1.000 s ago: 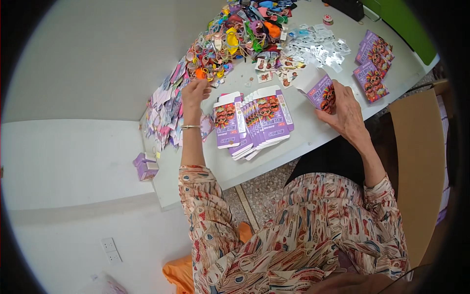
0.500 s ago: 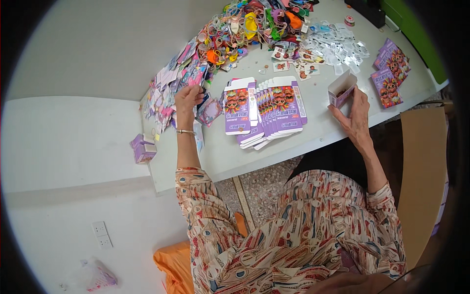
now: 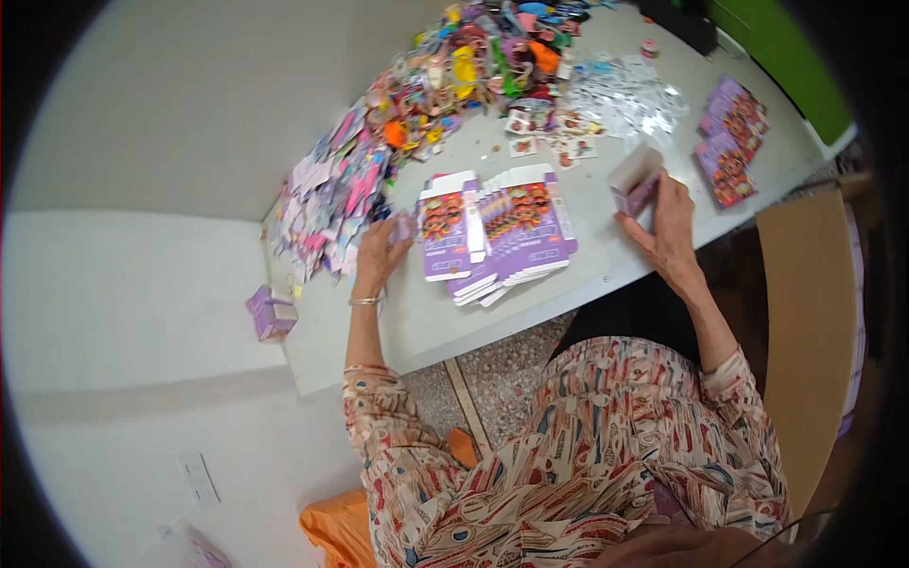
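My right hand [image 3: 674, 227] grips a small purple carton [image 3: 634, 182] at the table's right front, its top open and its pale inside showing. At the left, my left hand [image 3: 377, 254] pinches a small pinkish-purple packet [image 3: 405, 227], blurred by motion. A heap of pastel packets [image 3: 327, 194] lies just beyond that hand. Between my hands, flat purple cartons [image 3: 525, 232] with cartoon figures are fanned out in a stack, and one flat carton [image 3: 442, 232] rests on their left side.
Colourful trinkets [image 3: 464, 71] are piled at the back. Clear sachets [image 3: 630, 99] and small picture cards [image 3: 568, 142] lie right of them. Filled-out purple cartons [image 3: 727, 166] sit far right, a crumpled one [image 3: 273, 314] off the left edge. Brown cardboard [image 3: 805, 350] stands at right.
My left hand has drawn back from the pastel heap toward me, now with the packet in its fingers. My right hand keeps the open carton; the view has shifted slightly.
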`<state>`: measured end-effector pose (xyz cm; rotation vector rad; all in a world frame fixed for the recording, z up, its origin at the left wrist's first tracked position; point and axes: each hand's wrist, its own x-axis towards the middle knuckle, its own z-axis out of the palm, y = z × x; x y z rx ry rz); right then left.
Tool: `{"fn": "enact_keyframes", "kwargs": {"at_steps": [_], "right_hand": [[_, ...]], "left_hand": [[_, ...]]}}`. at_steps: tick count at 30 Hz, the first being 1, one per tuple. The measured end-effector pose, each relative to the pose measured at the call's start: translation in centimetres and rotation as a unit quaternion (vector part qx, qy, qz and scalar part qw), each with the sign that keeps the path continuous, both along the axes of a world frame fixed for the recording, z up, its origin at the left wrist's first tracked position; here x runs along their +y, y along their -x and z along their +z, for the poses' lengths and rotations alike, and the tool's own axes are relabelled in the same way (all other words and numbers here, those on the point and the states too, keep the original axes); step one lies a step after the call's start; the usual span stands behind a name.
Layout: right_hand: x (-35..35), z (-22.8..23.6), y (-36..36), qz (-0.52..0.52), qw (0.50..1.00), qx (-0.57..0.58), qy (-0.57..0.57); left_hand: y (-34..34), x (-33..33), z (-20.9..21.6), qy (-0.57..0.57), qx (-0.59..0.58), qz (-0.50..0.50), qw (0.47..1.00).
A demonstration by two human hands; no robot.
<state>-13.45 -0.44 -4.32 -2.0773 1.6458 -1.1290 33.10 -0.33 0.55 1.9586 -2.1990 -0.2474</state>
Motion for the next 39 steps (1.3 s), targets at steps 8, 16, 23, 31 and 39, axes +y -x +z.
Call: {"fn": "enact_keyframes", "kwargs": {"at_steps": [8,16,23,31,39], "right_hand": [[0.5,0.4,-1.1,0.057,0.992,-0.084,0.069],[0.4,-0.4,-0.4,0.005,0.999,-0.030,0.043],[0.4,0.6,-1.2,0.004,0.999,-0.036,0.039],[0.7,0.7,-0.9,0.007,0.999,-0.030,0.043],[0.9,0.0,-0.7,0.018,0.991,-0.129,0.010]], "left_hand": [[2.3,-0.7,2.2,0.190,-0.155,0.138,0.960],[23.6,-0.6,9.7,0.226,0.399,-0.079,0.885],[29.9,-0.7,6.3,0.240,0.370,-0.139,0.886],[30.9,-0.4,6.6,0.337,0.145,-0.203,0.908],[30.6,1.7,7.2,0.376,0.207,-0.207,0.879]]}}
